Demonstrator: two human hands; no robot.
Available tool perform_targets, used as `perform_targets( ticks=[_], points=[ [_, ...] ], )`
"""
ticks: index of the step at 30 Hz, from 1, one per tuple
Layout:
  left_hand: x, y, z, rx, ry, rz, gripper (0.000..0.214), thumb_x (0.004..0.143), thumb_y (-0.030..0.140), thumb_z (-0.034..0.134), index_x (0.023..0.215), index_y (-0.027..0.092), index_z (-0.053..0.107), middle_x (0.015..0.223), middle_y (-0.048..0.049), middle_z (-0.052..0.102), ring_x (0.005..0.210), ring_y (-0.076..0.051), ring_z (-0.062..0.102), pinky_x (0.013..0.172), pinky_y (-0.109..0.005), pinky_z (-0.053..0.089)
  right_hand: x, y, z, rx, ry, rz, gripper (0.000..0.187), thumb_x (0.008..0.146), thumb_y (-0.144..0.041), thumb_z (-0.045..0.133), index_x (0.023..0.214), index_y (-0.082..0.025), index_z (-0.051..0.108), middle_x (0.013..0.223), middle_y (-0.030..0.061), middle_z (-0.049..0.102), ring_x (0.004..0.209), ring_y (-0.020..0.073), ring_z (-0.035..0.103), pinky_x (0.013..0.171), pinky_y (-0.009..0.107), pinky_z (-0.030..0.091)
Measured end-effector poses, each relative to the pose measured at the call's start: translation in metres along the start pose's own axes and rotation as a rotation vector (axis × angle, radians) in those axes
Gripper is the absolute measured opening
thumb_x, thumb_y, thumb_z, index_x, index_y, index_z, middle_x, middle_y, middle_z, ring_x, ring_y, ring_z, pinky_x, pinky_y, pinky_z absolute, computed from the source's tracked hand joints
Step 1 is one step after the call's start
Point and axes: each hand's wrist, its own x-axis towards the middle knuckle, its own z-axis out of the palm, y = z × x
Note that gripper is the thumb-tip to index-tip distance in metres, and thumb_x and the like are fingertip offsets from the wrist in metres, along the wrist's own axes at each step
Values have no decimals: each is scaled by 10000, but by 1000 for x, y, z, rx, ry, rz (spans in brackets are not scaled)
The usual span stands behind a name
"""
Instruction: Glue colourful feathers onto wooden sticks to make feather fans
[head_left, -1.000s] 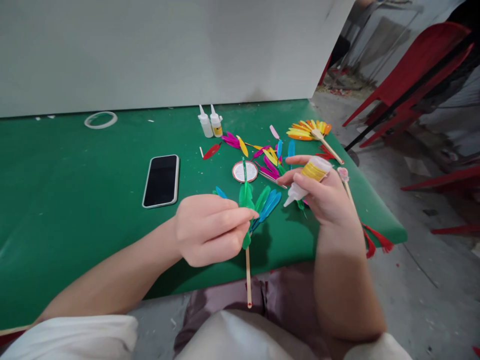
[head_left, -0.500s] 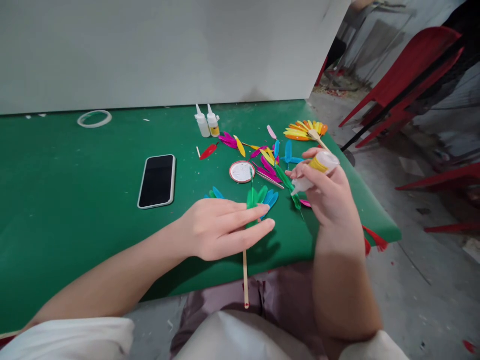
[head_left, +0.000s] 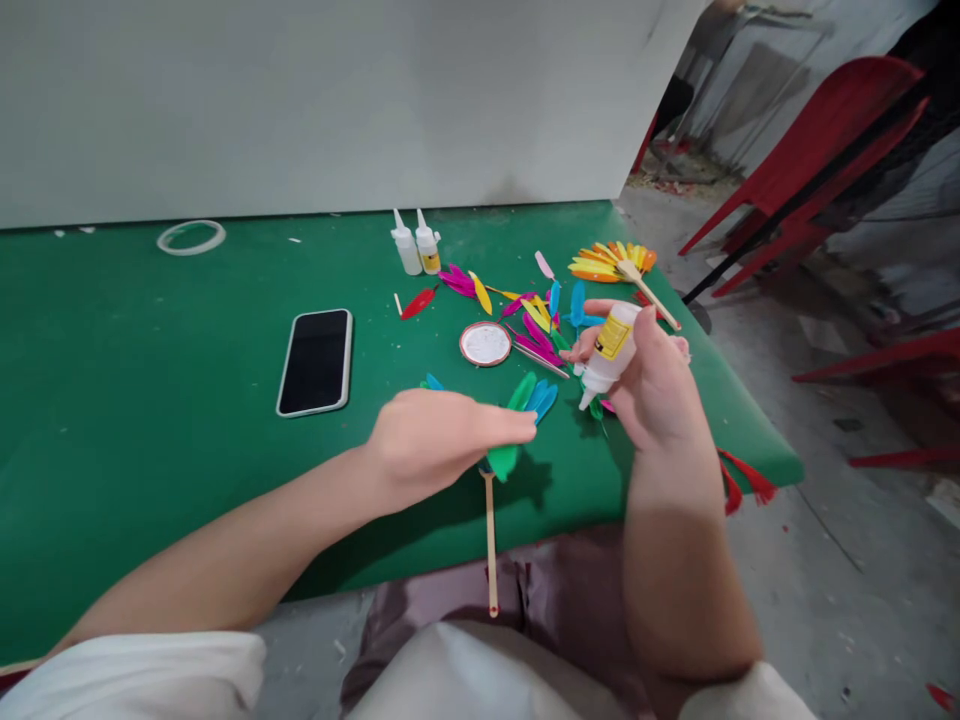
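My left hand (head_left: 435, 440) is closed in a pinch on a green feather (head_left: 504, 462), whose rounded end shows below the fingers. Under that hand lies a fan of green and blue feathers (head_left: 541, 400), with a thin wooden handle (head_left: 491, 545) reaching past the table's front edge. The hand hides the middle of the fan. My right hand (head_left: 660, 380) grips a clear glue bottle (head_left: 611, 348) with a yellow label, its nozzle tilted down and to the left. Beneath the nozzle are a green feather and a bit of pink, partly covered.
On the green table (head_left: 150, 400) are a phone (head_left: 315, 362), a round white lid (head_left: 486, 343), loose coloured feathers (head_left: 536, 318) and two more glue bottles (head_left: 416, 250). A yellow-orange feather fan (head_left: 611, 262) and red tassels (head_left: 742, 480) lie right; a tape ring (head_left: 191, 237) lies far left.
My left fingers have drawn together, and the green feather has turned so its quill no longer points up over the white lid. The glue bottle has tipped more upright, nozzle down.
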Motion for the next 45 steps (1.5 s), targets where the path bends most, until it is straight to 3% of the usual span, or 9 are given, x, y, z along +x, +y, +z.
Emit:
perform_targets(
  ticks=[6, 11, 16, 21, 27, 32, 36, 40, 45],
  points=[
    [16, -7, 3, -502, 276, -585, 173, 767, 303, 638, 873, 165, 644, 873, -30, 712, 305, -15, 441, 339, -166, 363, 1, 3, -2, -32, -10, -20, 408, 827, -589, 400, 962, -239, 561, 659, -5, 570, 652, 154, 603, 667, 321, 494],
    [21, -15, 5, -798, 249, -773, 270, 714, 315, 692, 913, 147, 619, 887, -54, 707, 354, -6, 460, 371, -141, 366, -2, 0, 1, -8, -59, 3, 252, 757, -454, 590, 845, -224, 535, 649, -23, 576, 615, 128, 576, 615, 278, 474],
    [19, -17, 8, -880, 212, -763, 261, 706, 301, 706, 909, 153, 635, 848, -50, 711, 351, 10, 434, 369, -119, 353, -9, -4, 16, -120, -150, 69, 280, 664, -323, 717, 808, -228, 497, 659, -57, 550, 560, 90, 513, 499, 213, 395],
    [17, -17, 12, -919, 199, -760, 235, 689, 260, 726, 888, 164, 648, 763, -14, 701, 294, 25, 379, 302, -110, 264, -20, -6, 38, -285, -296, 60, 281, 655, -284, 719, 813, -223, 495, 741, -44, 580, 656, 111, 543, 591, 237, 431],
    [19, -16, 14, -996, 264, -792, 232, 653, 240, 755, 842, 154, 652, 565, 47, 613, 318, -9, 434, 314, -114, 321, -21, -4, 43, -441, -248, -28, 172, 697, -157, 638, 797, -219, 513, 779, -47, 574, 690, 104, 537, 628, 227, 427],
    [22, -18, 10, -1253, 204, -851, 236, 839, 305, 567, 1024, 172, 629, 968, -54, 685, 668, -81, 647, 539, -132, 496, -16, -9, 25, -544, -126, -105, 159, 700, -166, 644, 759, -215, 505, 736, -42, 563, 664, 109, 531, 610, 233, 425],
    [23, -17, 7, -1423, 116, -873, 385, 918, 398, 386, 1142, 151, 577, 1140, -107, 629, 919, -155, 648, 743, -208, 530, -14, -15, 11, -604, -24, -159, 160, 704, -191, 654, 761, -223, 507, 729, -36, 573, 660, 121, 538, 621, 255, 436],
    [19, -17, 9, -1386, 96, -813, 279, 865, 294, 534, 1117, 192, 596, 1143, -74, 635, 958, -136, 637, 795, -189, 519, -15, -18, 5, -653, 28, -213, 157, 703, -212, 664, 754, -232, 516, 734, -29, 588, 674, 136, 548, 651, 282, 446],
    [16, -21, 13, -1293, 152, -829, 297, 624, 143, 772, 900, 194, 675, 740, 7, 706, 620, -53, 640, 582, -95, 507, -15, -18, 6, -661, 12, -226, 146, 709, -226, 659, 757, -237, 521, 745, -17, 590, 686, 153, 554, 648, 302, 451]
  ],
)
